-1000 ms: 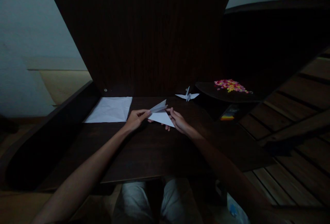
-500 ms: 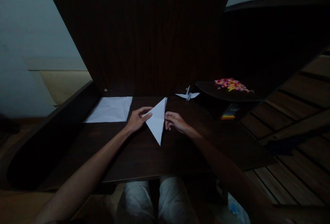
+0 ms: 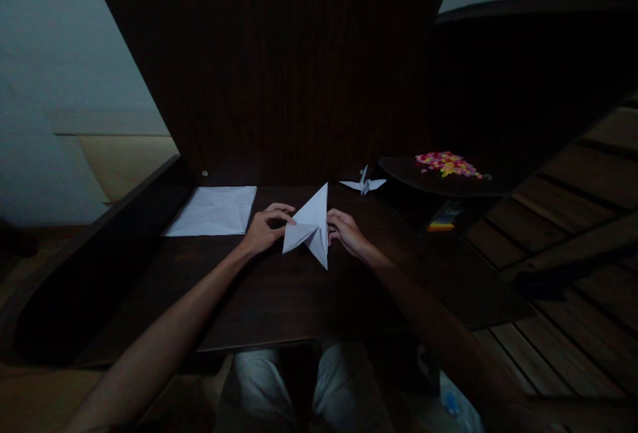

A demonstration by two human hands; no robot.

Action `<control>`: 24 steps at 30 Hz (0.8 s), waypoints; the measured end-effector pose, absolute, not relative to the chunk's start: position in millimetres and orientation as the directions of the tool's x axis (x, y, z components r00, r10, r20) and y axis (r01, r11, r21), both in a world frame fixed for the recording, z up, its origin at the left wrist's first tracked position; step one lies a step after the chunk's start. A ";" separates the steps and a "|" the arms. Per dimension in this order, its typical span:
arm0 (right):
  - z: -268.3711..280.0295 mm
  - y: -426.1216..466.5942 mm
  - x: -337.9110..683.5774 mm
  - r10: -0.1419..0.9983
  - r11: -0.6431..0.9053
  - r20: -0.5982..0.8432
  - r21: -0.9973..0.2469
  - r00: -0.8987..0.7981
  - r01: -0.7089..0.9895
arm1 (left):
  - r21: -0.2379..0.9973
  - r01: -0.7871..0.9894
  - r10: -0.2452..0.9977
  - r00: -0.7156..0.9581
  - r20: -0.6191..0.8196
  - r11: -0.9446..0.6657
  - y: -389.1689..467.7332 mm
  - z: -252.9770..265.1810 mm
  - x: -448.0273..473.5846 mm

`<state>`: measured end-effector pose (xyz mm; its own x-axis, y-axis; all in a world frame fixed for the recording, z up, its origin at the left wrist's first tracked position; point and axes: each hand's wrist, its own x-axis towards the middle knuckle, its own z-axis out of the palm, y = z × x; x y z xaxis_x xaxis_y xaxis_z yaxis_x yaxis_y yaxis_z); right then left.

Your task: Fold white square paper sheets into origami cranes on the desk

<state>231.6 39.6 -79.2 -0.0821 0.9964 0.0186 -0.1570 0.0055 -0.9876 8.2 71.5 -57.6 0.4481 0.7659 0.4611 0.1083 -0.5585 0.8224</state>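
Note:
A white sheet of origami paper (image 3: 314, 217), folded into a triangle with one flap partly opened at its lower left, is held up between my hands over the dark desk. My left hand (image 3: 266, 228) pinches its left corner between thumb and fingers. At the paper's right edge, my right hand (image 3: 345, 230) has its fingers curled against the fold, with some fingertips hidden behind the paper. A folded paper crane (image 3: 363, 185) stands just beyond, to the right.
White paper sheets (image 3: 214, 210) lie at the left of the desk (image 3: 259, 313). Small pink, red and yellow pieces (image 3: 451, 164) are heaped on a low shelf (image 3: 399, 169) at right. Under it shows a yellow item (image 3: 441, 226). A raised side panel (image 3: 100, 267) borders the left.
The folded paper has turned slightly and shifted a little right; its lower-left flap has come open from the flat triangle. Both hands have stayed on it.

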 end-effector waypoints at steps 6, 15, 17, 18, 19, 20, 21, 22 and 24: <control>-81.2 47.4 239.1 0.975 0.079 0.028 -0.971 0.220 -0.226 | 0.746 0.168 0.652 0.631 0.422 -0.645 75.9 -46.1 -5.9; -85.8 47.4 238.3 0.988 -0.032 -0.047 -0.994 0.145 -0.106 | 0.575 0.361 0.626 0.689 0.365 -0.734 74.1 -50.9 -6.1; -87.3 47.6 238.0 0.985 -0.036 -0.044 -0.998 0.166 -0.051 | 0.550 0.375 0.619 0.695 0.367 -0.746 70.1 -51.8 -3.7; -88.2 47.8 238.0 0.984 -0.034 -0.039 -0.999 0.173 -0.030 | 0.531 0.378 0.604 0.714 0.354 -0.758 68.0 -52.4 -2.6; -89.1 48.0 238.3 0.984 -0.023 -0.023 -1.000 0.179 -0.005 | 0.511 0.381 0.587 0.737 0.336 -0.771 66.2 -53.3 -1.8; -89.9 47.9 238.8 0.983 0.002 0.008 -0.999 0.183 0.035 | 0.491 0.384 0.570 0.760 0.313 -0.782 64.9 -54.5 -1.2; -90.5 47.7 239.6 0.982 0.040 0.057 -0.995 0.180 0.096 | 0.476 0.386 0.555 0.780 0.288 -0.790 64.1 -55.9 -0.9; -91.0 47.2 240.4 0.979 0.089 0.119 -0.980 0.167 0.180 | 0.466 0.389 0.546 0.793 0.269 -0.795 63.8 -57.6 -0.9; -90.9 45.6 242.3 0.965 0.179 0.236 -0.912 0.116 0.368 | 0.459 0.396 0.543 0.802 0.248 -0.795 64.3 -60.6 -1.3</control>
